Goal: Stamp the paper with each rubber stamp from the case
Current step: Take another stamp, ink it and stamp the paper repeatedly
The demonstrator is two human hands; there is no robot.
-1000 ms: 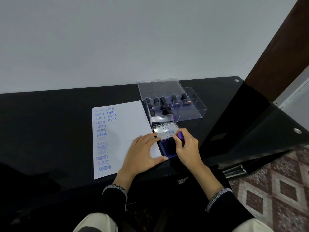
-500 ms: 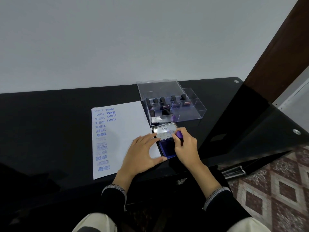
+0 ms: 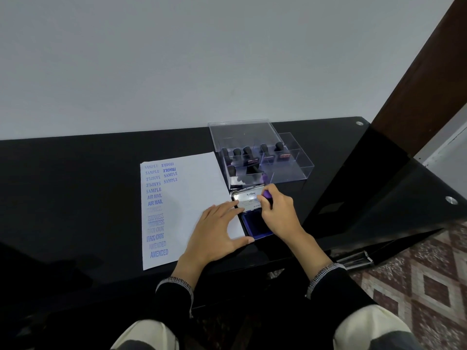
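A white paper (image 3: 192,198) lies on the black table, with blue stamped words down its left side. My left hand (image 3: 214,233) rests flat on the paper's right edge, fingertips touching the open ink pad (image 3: 255,223). My right hand (image 3: 280,213) grips a purple-handled stamp (image 3: 267,194) and holds it over the pad's blue ink surface, its base hidden by my fingers. Behind the pad stands the clear plastic case (image 3: 265,157) with several black-handled stamps upright in its compartments.
The case's clear lid (image 3: 242,132) leans at its back. The glossy black table (image 3: 75,185) ends at the front edge near my wrists and at a corner to the right, where patterned floor tiles (image 3: 429,274) show.
My right hand with the purple stamp has stayed over the ink pad with only a slight shift. The left hand has not moved.
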